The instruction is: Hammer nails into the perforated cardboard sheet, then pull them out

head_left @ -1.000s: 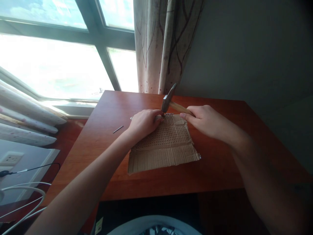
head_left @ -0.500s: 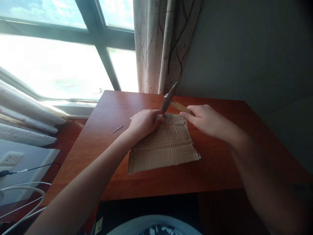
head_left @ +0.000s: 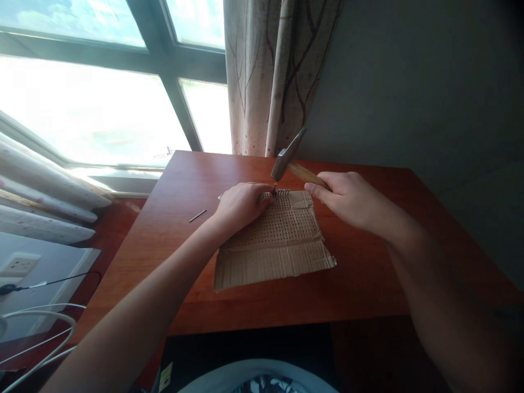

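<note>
My right hand [head_left: 341,196] is closed round the wooden handle of a hammer [head_left: 287,155]. The hammer's head hangs just above a small upright nail [head_left: 275,186] at the far edge of a piece of cardboard [head_left: 274,262]. My left hand [head_left: 242,204] rests on the cardboard's far left part, thumb and forefinger pinched at the nail. Rows of small holes cover much of the cardboard, and several short dark pieces stand in a row right of the nail. To the left, a thin metal rod [head_left: 197,215], like a large nail or punch, lies on the table.
The cardboard lies on a reddish-brown wooden table [head_left: 164,262]. Behind it are a window [head_left: 98,114] and a patterned curtain [head_left: 254,82]. White cables [head_left: 61,316] and a wall socket [head_left: 19,265] are at the lower left. A rounded pale rim [head_left: 262,365] shows at the bottom.
The hammer has risen off the nail and shifted slightly right with my right hand, showing the nail's top. My left hand has stayed in place.
</note>
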### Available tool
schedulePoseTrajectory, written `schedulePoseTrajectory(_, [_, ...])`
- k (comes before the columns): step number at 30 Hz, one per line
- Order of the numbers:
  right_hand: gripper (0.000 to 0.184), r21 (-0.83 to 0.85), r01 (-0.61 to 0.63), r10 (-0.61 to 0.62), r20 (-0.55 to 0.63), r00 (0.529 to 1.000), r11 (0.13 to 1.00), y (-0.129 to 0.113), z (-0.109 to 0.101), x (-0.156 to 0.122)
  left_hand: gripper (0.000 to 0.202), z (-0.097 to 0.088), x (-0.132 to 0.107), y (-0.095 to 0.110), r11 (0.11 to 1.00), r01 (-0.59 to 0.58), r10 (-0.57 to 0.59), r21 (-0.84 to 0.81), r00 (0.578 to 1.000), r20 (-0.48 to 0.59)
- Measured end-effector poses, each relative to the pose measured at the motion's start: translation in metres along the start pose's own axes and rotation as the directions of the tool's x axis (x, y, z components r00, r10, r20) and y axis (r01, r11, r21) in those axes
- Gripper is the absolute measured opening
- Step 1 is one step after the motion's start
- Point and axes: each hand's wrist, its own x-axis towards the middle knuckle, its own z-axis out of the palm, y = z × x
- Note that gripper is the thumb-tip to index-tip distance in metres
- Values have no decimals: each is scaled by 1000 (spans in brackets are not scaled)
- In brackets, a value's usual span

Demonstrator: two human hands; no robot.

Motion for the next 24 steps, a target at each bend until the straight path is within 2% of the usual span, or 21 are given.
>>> schedulePoseTrajectory(5, [41,-5,4,-3,34,999,1000,1,6,3,31,1,0,-1,1000,0,0,4,1000,-6])
schedulePoseTrajectory(13, [40,-9,19,-19,-40,999,1000,-3,1,0,31,0,1,-1,1000,-15,15,-12,1000,-3])
schedulePoseTrajectory(19, [37,4,9,-9,51,999,1000,-1,13,3,31,0,1,-1,1000,9,-9,2,1000,4])
schedulePoseTrajectory(24, [37,5,10,-10,-2,1000,1000,1,12,3,31,1,2,-1,1000,-9,9,-14,1000,-2])
